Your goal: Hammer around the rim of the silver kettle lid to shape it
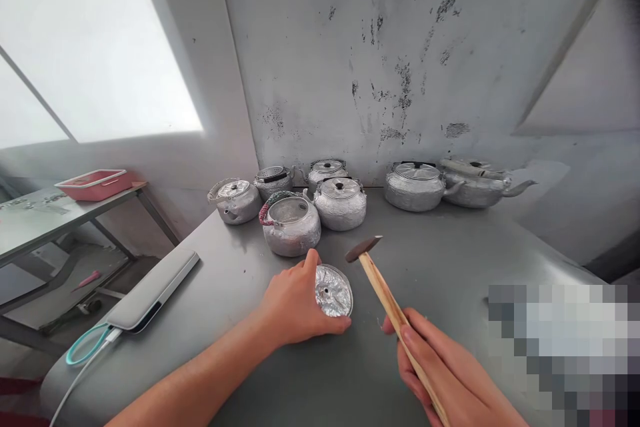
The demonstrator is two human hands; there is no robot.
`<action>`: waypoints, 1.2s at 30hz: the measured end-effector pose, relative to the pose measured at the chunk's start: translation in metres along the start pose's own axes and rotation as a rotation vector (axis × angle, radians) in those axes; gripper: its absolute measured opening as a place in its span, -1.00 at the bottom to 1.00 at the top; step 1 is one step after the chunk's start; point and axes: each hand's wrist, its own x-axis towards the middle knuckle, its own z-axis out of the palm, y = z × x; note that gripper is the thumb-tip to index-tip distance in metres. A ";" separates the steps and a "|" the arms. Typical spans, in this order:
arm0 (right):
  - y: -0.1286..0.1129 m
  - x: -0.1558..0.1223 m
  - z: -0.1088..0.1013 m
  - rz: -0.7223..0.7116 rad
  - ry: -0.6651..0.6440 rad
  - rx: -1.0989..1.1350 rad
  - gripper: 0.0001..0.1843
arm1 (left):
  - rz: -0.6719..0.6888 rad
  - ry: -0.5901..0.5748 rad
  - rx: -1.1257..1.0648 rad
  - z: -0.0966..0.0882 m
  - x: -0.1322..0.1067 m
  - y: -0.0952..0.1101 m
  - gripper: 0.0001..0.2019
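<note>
Bench work with a kettle lid and a hammer, seen from the worker's head; clock positions are read from the lid, with 12 o'clock pointing away from the worker. The kettle lid [336,293], a silvery disc with a crumpled surface and a small central hole, lies near the middle of the grey table [425,260]. The left hand [295,300] grips it from 9 o'clock, spread around the rim, with the thumb at the near edge and a finger at the far edge. The right hand [435,367], at 4 o'clock, is closed around the wooden handle of the hammer [383,287]; the handle slants toward 11 o'clock, and the dark, bright-tipped head stands apart from the lid, between 1 and 2 o'clock. Nearest at 11 o'clock is a kettle with a red-wrapped handle [293,233]; behind it stands a kettle with a black grip [273,187]. A round-bodied kettle [341,207] stands at 12 o'clock, a further kettle [325,175] behind it. At 10 o'clock is a kettle with a pale wrapped handle [240,203]. A broad kettle [413,193] lies between 1 and 2 o'clock, and a long-spouted kettle [475,192] at 2 o'clock. A power bank [155,287] with a white cable [83,373] lies at 9 o'clock. Beyond it, on a side table [30,233], sits a pink basket [103,188].
</note>
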 end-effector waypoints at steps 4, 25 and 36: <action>-0.008 0.004 -0.010 -0.036 -0.094 0.053 -0.58 | 0.046 0.028 -0.103 -0.002 0.000 -0.001 -0.22; -0.047 0.052 -0.024 -0.165 0.012 0.256 -0.71 | 0.580 0.470 -0.267 -0.014 0.012 0.010 -0.74; -0.046 0.038 -0.022 -0.091 -0.090 0.270 -0.69 | 1.101 0.737 0.090 0.002 0.010 -0.003 -0.74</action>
